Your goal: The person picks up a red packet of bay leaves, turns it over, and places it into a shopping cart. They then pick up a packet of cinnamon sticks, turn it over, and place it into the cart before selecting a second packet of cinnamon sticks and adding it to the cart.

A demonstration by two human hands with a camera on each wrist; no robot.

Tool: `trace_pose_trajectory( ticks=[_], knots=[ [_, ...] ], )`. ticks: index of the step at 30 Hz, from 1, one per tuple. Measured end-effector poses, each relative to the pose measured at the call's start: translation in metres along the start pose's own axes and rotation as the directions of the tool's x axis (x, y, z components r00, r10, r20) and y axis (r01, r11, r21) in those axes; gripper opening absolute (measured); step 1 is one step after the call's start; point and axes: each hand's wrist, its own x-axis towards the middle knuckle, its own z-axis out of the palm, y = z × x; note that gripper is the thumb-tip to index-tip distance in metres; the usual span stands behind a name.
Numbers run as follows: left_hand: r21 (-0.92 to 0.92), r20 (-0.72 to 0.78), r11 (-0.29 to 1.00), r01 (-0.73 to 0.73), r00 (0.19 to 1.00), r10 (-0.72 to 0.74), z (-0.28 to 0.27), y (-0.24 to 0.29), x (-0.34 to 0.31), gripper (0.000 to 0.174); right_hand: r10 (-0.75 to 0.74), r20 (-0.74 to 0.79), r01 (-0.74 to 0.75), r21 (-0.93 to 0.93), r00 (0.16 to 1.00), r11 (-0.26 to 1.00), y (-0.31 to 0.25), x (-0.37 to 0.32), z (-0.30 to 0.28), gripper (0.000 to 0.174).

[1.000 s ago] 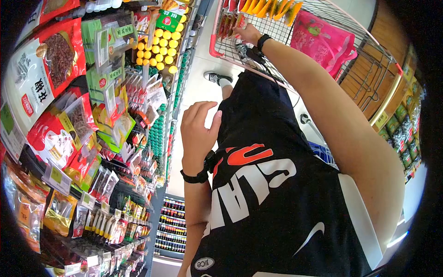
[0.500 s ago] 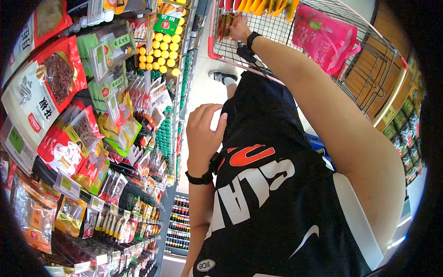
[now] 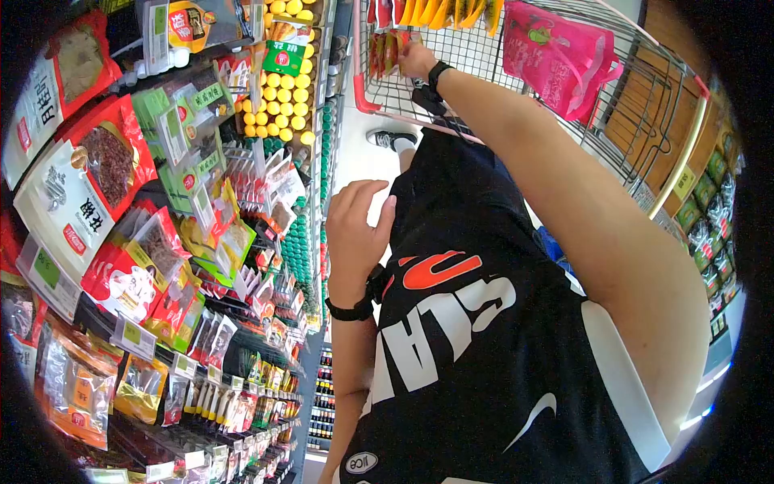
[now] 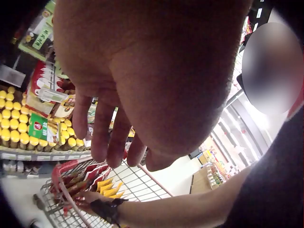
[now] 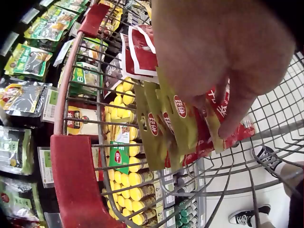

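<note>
Gold-red packet (image 5: 215,129) — pinched in right hand (image 5: 216,52)

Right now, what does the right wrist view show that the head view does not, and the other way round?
Only the right wrist view shows two sneakers, where the head view has one, and clear oval logos on the red-and-gold packets.
Only the head view shows the left hand and the pink bag.
Both show the right hand at those packets in the shopping cart, and yellow-capped bottles.
</note>
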Motion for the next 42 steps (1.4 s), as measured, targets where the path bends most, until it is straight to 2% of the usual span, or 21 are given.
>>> trace_pose_trajectory(
  ticks=[3,6,9,10,13,16,22,25,28,31,32,33,35,37,39,42],
  knots=[
    [0.002,-0.004,1.0,-0.011,1.0,0.011,-0.001,0.001,0.002,0.019,0.003,0.073,-0.01,0.094,0.997,0.996,0.0,0.001,0.001,0.03],
    [0.012,-0.002,1.0,-0.013,1.0,0.013,-0.002,0.0,0.002,0.019,-0.117,-0.106,0.13,0.122,0.987,0.984,0.012,0.013,0.024,0.03],
    [0.012,0.008,1.0,-0.017,1.0,0.017,-0.003,-0.003,0.004,0.019,-0.035,-0.01,0.036,0.215,0.999,0.976,-0.016,-0.013,-0.001,0.03],
    [0.01,0.008,1.0,-0.021,1.0,0.021,-0.003,-0.003,0.004,0.018,-0.061,-0.056,0.071,0.213,0.997,0.974,-0.022,-0.022,-0.008,0.03],
    [0.003,0.005,1.0,-0.03,1.0,0.03,-0.003,-0.004,0.005,0.018,0.014,-0.042,-0.005,0.211,0.999,0.977,-0.011,-0.012,0.001,0.03],
    [-0.004,-0.001,0.999,-0.033,0.999,0.033,-0.004,-0.005,0.005,0.018,0.026,-0.103,-0.005,0.2,0.994,0.98,-0.003,-0.011,0.004,0.032],
    [-0.003,0.002,0.999,-0.035,0.999,0.035,-0.004,-0.008,0.005,0.018,-0.016,0.001,0.016,0.218,1.0,0.976,-0.005,-0.002,-0.002,0.042],
    [-0.007,0.0,0.999,-0.041,0.999,0.041,-0.004,-0.006,0.006,0.018,-0.004,-0.006,0.005,0.271,1.0,0.963,-0.011,-0.005,-0.006,0.042],
    [-0.005,-0.003,0.999,-0.051,0.999,0.051,-0.005,-0.004,0.006,0.018,0.049,0.093,-0.077,0.316,0.994,0.946,-0.019,-0.013,-0.026,0.051],
    [-0.002,-0.009,0.997,-0.077,0.997,0.077,-0.005,-0.006,0.004,0.019,0.093,0.165,-0.134,0.26,0.982,0.956,-0.032,-0.041,-0.068,0.062],
    [-0.001,-0.014,0.996,-0.086,0.996,0.086,-0.006,-0.006,0.003,0.019,0.121,0.079,-0.135,0.209,0.99,0.969,-0.003,-0.019,-0.046,0.068],
    [0.003,-0.019,0.995,-0.097,0.995,0.097,-0.007,-0.006,0.002,0.019,0.095,0.021,-0.096,0.079,0.995,0.992,0.008,-0.016,-0.048,0.066],
    [0.003,-0.032,0.991,-0.133,0.991,0.133,-0.007,-0.009,-0.002,0.019,0.156,0.211,-0.184,0.121,0.965,0.975,0.029,-0.009,-0.062,0.058],
    [0.004,-0.046,0.985,-0.175,0.984,0.175,-0.007,-0.012,-0.005,0.019,0.23,0.193,-0.274,0.252,0.954,0.928,0.041,-0.017,-0.072,0.048],
    [0.008,-0.058,0.975,-0.224,0.973,0.224,-0.009,-0.016,-0.019,0.019,0.21,0.213,-0.278,0.373,0.954,0.885,0.05,-0.034,-0.086,0.041],
    [0.02,-0.014,0.971,-0.237,0.971,0.237,-0.014,-0.021,-0.037,0.02,0.143,0.131,-0.191,0.54,0.981,0.82,0.042,-0.065,-0.089,0.042]
  ],
)
